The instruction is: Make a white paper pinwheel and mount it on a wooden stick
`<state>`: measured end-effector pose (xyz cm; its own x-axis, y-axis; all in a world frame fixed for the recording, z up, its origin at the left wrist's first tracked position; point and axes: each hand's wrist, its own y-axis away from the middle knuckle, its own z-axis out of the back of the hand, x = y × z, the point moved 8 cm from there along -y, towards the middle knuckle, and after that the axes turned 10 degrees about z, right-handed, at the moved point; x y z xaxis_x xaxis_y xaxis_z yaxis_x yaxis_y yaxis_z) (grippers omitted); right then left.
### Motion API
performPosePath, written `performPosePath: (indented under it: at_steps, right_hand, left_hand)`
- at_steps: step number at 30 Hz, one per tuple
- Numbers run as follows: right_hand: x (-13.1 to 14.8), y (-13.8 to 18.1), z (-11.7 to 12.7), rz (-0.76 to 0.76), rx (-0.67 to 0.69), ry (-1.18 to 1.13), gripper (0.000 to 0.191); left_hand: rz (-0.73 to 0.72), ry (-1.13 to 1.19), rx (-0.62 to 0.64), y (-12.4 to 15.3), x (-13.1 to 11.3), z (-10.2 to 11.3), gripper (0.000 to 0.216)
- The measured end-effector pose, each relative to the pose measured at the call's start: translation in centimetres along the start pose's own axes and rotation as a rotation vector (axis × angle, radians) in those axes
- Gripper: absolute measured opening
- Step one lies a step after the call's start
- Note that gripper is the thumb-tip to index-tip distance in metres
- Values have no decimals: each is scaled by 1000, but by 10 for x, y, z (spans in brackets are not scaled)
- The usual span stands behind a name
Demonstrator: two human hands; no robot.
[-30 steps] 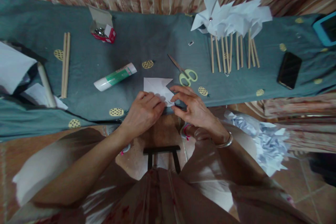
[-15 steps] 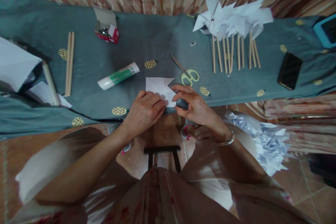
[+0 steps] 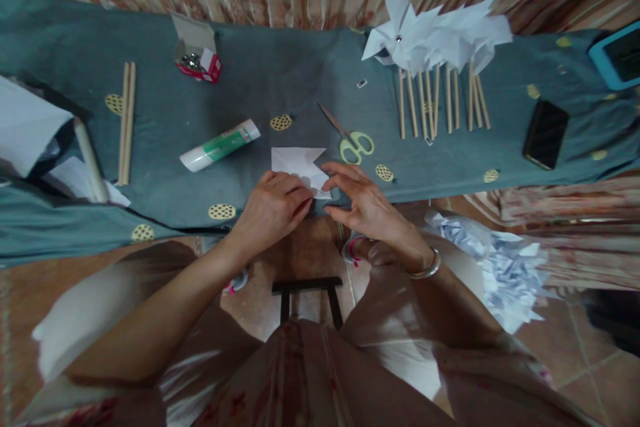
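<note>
Left fingers (image 3: 291, 188) touch white paper (image 3: 293, 159) near scissors (image 3: 356, 146).

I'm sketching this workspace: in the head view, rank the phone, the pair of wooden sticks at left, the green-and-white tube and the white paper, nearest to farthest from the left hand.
1. White paper: under the left hand's fingers.
2. Green-and-white tube: beyond the hand, to its left.
3. Wooden sticks: farther left.
4. Phone: far over on the right.

Your left hand (image 3: 274, 207) hid part of the paper (image 3: 296, 160); the view's right edge cropped the blue-framed device (image 3: 620, 57); print on the tube (image 3: 221, 145) was unreadable.
</note>
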<state>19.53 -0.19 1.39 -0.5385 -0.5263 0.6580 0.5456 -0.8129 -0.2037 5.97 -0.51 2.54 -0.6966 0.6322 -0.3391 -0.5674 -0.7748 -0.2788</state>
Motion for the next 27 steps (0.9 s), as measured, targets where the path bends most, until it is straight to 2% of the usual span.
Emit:
performPosePath:
  at_steps: [4,9,15,22,27]
  right_hand:
    - [4,-2,1,21,-22,-6,12]
    - [7,-4,2,38,-51,-7,5]
    - [5,-3,2,21,-48,-42,6]
    - [2,-5,3,1,-66,-146,8]
    - [6,-11,-2,-30,-90,-136,7]
  left_hand:
    - [28,74,8,0,5,-1,23]
    - [9,33,13,1,1,-1,20]
    - [-74,-75,-7,3,-9,2,22]
    - [-117,-57,-46,14,-14,12,18]
    - [-123,-44,-69,19,-15,14,19]
